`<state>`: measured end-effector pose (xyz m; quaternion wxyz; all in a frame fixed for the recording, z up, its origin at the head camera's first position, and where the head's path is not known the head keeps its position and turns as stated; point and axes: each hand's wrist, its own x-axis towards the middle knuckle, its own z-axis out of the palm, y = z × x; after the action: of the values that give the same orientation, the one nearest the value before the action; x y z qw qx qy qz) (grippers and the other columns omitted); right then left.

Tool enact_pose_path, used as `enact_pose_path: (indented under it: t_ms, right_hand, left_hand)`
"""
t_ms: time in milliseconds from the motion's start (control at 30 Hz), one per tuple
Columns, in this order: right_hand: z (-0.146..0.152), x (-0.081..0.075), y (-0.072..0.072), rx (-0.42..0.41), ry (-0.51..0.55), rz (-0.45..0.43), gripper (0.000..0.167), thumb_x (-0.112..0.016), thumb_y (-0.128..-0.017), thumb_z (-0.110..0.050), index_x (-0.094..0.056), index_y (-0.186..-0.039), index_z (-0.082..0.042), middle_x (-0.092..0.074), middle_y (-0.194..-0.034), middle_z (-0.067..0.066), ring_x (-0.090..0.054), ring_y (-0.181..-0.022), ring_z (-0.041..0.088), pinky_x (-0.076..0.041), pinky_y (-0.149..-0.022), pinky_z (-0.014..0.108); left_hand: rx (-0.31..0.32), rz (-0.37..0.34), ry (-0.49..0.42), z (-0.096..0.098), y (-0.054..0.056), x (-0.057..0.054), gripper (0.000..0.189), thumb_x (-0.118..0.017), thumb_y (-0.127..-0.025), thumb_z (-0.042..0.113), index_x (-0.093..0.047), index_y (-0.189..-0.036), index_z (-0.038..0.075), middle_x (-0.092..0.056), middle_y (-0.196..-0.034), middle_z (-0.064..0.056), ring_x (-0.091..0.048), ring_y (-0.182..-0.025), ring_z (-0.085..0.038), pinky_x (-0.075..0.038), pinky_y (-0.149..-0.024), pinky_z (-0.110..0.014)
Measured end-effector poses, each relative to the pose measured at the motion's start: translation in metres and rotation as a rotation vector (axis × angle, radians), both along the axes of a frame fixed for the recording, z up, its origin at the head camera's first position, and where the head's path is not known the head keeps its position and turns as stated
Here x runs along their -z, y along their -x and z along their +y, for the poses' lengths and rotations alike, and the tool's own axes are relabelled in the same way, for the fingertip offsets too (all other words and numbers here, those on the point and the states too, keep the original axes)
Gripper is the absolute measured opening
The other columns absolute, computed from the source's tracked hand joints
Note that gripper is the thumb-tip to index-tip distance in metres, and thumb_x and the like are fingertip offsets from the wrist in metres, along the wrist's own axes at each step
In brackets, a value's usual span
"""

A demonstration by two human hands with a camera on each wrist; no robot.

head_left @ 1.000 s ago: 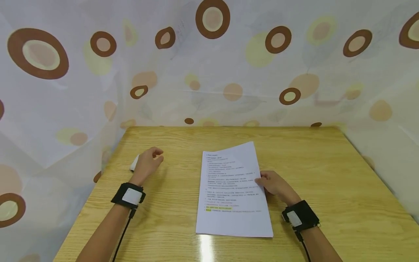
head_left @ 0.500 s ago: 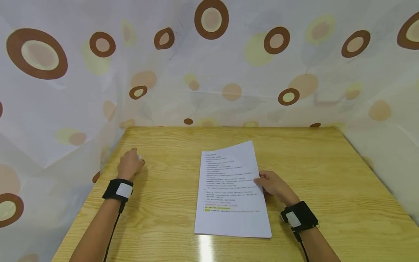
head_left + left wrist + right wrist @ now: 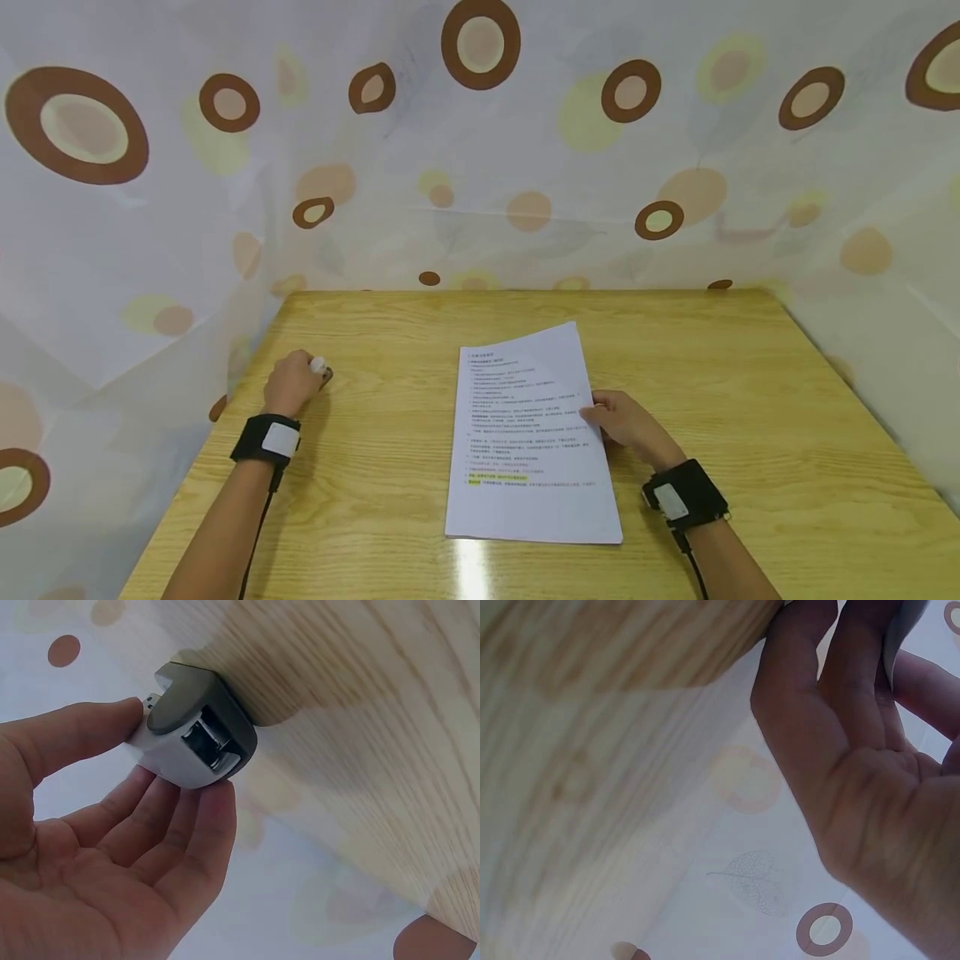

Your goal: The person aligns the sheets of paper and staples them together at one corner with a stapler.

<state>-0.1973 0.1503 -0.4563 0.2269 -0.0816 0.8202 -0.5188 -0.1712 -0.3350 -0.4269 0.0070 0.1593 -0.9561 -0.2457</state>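
My left hand [image 3: 288, 382] is at the left side of the table, holding a small white and grey stapler [image 3: 180, 735]. In the left wrist view the thumb lies on one side of it and the fingertips on the other, with its metal-lined opening showing. The stapler is close over the wood. Around the middle of the table is a stack of printed paper sheets [image 3: 525, 508], with two lines highlighted yellow near the bottom. My right hand [image 3: 628, 427] pinches the stack's right edge, thumb on top and fingers underneath; that side of the stack is slightly raised.
A wooden table [image 3: 750, 375] extends under both hands. White sheeting [image 3: 480, 167] with brown and yellow circles rises behind it and on both sides. Each wrist wears a black strap [image 3: 688, 493] with a cable running back along the arm.
The left hand has moved left to the stapler, which lay on the table, and taken hold of it, drawing slightly nearer since. The right hand keeps its pinch on the paper.
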Motion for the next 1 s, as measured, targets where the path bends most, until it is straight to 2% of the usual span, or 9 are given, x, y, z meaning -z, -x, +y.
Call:
enact_pose_path:
  t_ms: [267, 533, 767, 1000]
  right_hand:
    - [-0.001, -0.004, 0.002, -0.002, -0.018, -0.007, 0.028, -0.048, -0.103, -0.009, -0.061, -0.121, 0.009, -0.069, -0.090, 0.010, -0.061, -0.073, 0.020, -0.044, -0.064, 0.033]
    - [0.003, -0.004, 0.004, -0.024, 0.015, -0.004, 0.031, -0.047, -0.104, -0.009, -0.058, -0.127, 0.009, -0.071, -0.096, 0.013, -0.064, -0.078, 0.022, -0.048, -0.067, 0.034]
    - [0.006, -0.001, 0.005, -0.025, 0.050, -0.029, 0.034, -0.047, -0.105, -0.011, -0.055, -0.131, 0.010, -0.071, -0.100, 0.013, -0.067, -0.082, 0.023, -0.052, -0.071, 0.035]
    - [0.007, 0.001, 0.006, -0.017, 0.067, -0.059, 0.035, -0.046, -0.106, -0.011, -0.054, -0.132, 0.010, -0.071, -0.101, 0.014, -0.068, -0.084, 0.023, -0.053, -0.071, 0.035]
  left_hand:
    - [0.024, 0.012, -0.022, 0.011, 0.005, 0.001, 0.028, -0.056, -0.094, 0.004, -0.063, -0.116, -0.012, -0.065, -0.107, -0.031, -0.064, -0.087, -0.042, -0.051, -0.071, -0.053]
    - [0.077, 0.002, -0.066, 0.035, 0.011, -0.001, 0.035, -0.052, -0.095, 0.000, -0.058, -0.126, -0.013, -0.061, -0.120, -0.033, -0.061, -0.103, -0.044, -0.049, -0.086, -0.056]
    - [0.155, 0.006, -0.109, 0.057, 0.012, 0.000, 0.038, -0.052, -0.095, -0.001, -0.056, -0.131, -0.013, -0.059, -0.125, -0.033, -0.061, -0.108, -0.043, -0.050, -0.086, -0.053]
    - [0.219, 0.003, -0.136, 0.079, 0.018, -0.001, 0.038, -0.056, -0.096, 0.002, -0.056, -0.133, -0.009, -0.059, -0.129, -0.028, -0.059, -0.113, -0.038, -0.048, -0.091, -0.051]
